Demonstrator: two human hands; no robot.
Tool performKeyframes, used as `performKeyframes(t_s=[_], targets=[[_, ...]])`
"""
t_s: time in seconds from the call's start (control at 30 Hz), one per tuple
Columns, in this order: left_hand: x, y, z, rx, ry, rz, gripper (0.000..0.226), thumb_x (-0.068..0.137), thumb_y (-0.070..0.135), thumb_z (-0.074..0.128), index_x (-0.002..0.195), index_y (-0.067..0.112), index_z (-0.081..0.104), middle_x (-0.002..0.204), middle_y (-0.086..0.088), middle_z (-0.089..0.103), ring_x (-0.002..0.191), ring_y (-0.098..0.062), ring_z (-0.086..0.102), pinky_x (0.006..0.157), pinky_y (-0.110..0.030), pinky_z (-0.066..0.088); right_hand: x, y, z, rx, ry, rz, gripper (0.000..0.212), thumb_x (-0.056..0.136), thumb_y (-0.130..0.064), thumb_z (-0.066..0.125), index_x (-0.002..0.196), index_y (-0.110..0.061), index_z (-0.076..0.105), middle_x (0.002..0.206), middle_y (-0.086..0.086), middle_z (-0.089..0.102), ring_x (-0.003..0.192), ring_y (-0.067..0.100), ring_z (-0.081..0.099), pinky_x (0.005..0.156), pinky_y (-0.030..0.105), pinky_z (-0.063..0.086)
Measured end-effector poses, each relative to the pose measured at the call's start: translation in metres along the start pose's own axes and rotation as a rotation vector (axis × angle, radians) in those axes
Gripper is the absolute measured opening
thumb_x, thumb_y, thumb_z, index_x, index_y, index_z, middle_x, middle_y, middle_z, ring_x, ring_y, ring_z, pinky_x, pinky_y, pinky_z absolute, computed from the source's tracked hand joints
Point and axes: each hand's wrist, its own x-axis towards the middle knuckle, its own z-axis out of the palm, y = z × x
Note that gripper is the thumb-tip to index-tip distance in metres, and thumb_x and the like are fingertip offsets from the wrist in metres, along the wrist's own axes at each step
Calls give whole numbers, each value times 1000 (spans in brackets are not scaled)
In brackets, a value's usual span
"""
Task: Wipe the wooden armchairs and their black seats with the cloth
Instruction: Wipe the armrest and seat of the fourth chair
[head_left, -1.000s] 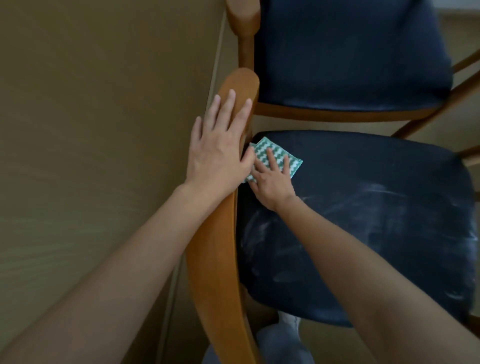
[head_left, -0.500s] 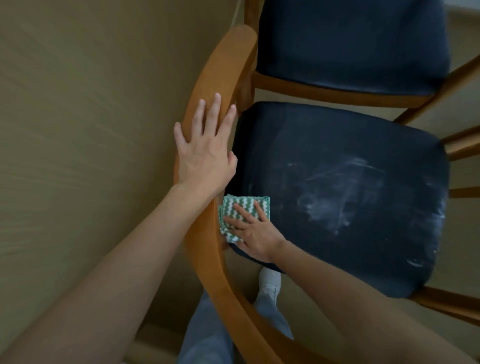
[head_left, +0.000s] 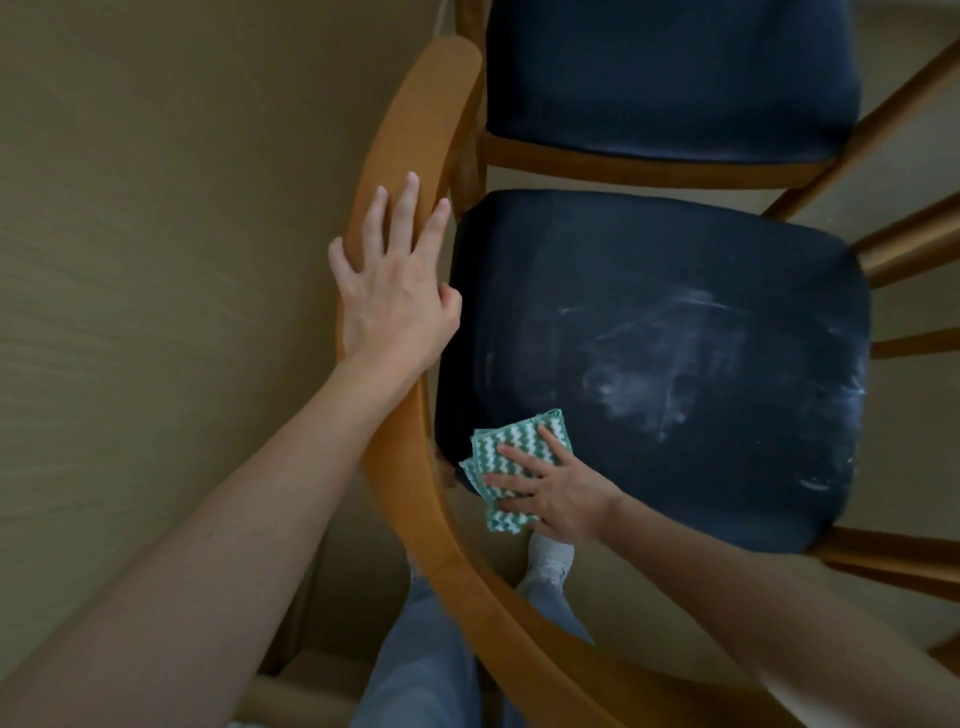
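Smooth, satin-finished orange wood on the armrest (head_left: 410, 156); the near seat (head_left: 649, 364) is matt black upholstery, streaked with whitish smears right of the cloth (head_left: 511, 462), a nubbly green-and-white woven rag.

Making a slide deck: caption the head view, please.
Right hand presses the cloth on the seat corner while left hand rests on the armrest.

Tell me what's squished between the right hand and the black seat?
The green-and-white cloth, pressed flat under the right hand onto the black seat, in the head view.
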Motion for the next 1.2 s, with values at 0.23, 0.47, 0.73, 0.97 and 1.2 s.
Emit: performKeyframes(t_s=[0.23, 0.47, 0.73, 0.97, 1.2], targets=[[-1, -1, -1, -2, -23, 17, 72, 91, 31, 49, 150, 26, 10, 159, -1, -6, 146, -25, -2, 111, -57, 13, -25, -3, 8, 190, -11, 21, 45, 98, -35, 34, 142, -28, 38, 156, -11, 17, 144, 19, -15, 107, 55, -24], [30, 1, -14, -22, -39, 42, 67, 91, 29, 50, 149, 24, 16, 156, -6, 8, 142, -27, 8, 109, -57, 19, -8, 45, -84, 1565, 758, 585, 22, 100, -12, 39, 100, -17, 60, 91, -7, 63, 75, -10, 59, 74, 13, 44], [110, 12, -12, 8, -8, 135, 74, 92, 30, 51, 150, 28, 6, 158, -1, -2, 144, -27, -1, 107, -58, 20, 37, 207, -156, 1557, 1241, 709, 28, 102, -20, 36, 119, -8, 55, 103, 1, 61, 88, 8, 59, 72, 12, 48], [113, 10, -2, 21, 88, 148, 72, 89, 31, 50, 150, 28, 11, 158, -1, 2, 144, -25, 5, 103, -55, 25, 84, 274, -125, 836, 763, 884, 46, 100, -40, 34, 139, -19, 42, 141, 6, 46, 132, 26, 38, 111, 48, 24], [112, 10, -1, 25, 91, 145, 70, 89, 29, 51, 149, 27, 15, 158, -2, 5, 143, -26, 7, 102, -57, 26, 97, 252, -111, 468, 467, 891, 51, 100, -45, 28, 149, -29, 20, 157, -11, 16, 146, 23, 6, 115, 52, -2]])
